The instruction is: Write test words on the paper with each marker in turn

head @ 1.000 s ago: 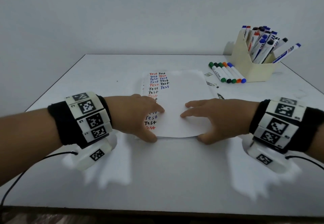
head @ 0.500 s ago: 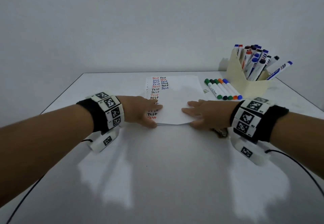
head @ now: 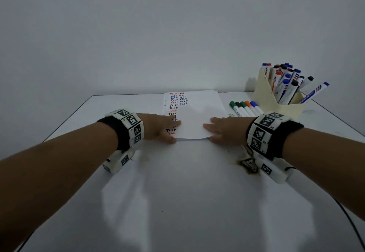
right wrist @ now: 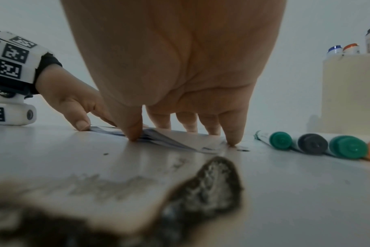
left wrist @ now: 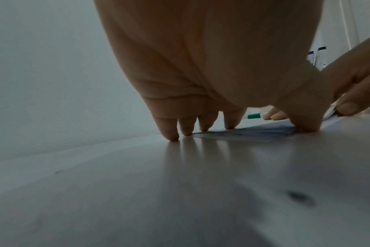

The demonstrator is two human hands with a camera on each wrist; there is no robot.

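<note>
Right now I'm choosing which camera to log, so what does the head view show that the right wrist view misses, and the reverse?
Only the head view shows the "Test" words written on the paper and the markers fanned out of the beige holder. Only the right wrist view shows the sheet's near edge lifted under the right hand thumb, with layers beneath. Both show the left hand on the paper, and capped markers lying beside it.

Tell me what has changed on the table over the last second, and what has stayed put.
The paper has slid away from the person toward the wall, pushed by the left hand and right hand, which stay flat on its near corners with both arms stretching forward. Nothing was picked up or released. The loose markers and marker holder stayed put.
</note>
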